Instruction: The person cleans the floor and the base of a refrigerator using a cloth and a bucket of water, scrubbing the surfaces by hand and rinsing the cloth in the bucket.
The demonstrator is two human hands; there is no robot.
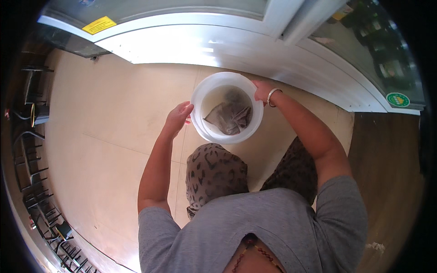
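Note:
A round white plastic bucket [205, 128] is held up in front of my knees. My left hand [180, 117] grips its left rim, thumb on top and fingers underneath. On the opposite side my right hand [264, 91], with a bangle [270, 97] at the wrist, grasps the upper right rim. Cloudy water [215, 99] stands in the bucket. A crumpled grey-brown cloth [227, 117] lies in it, partly under the surface. Most of the fingers are hidden behind the bucket's wall.
Close ahead stands a white glass-doored cabinet [191, 42] with bottles [389, 51] behind the right pane. Black metal-legged furniture [29, 160] lines the left side. A cable [99, 250] runs along the tiled floor [112, 112]. Dark wood-look flooring [379, 177] lies to the right.

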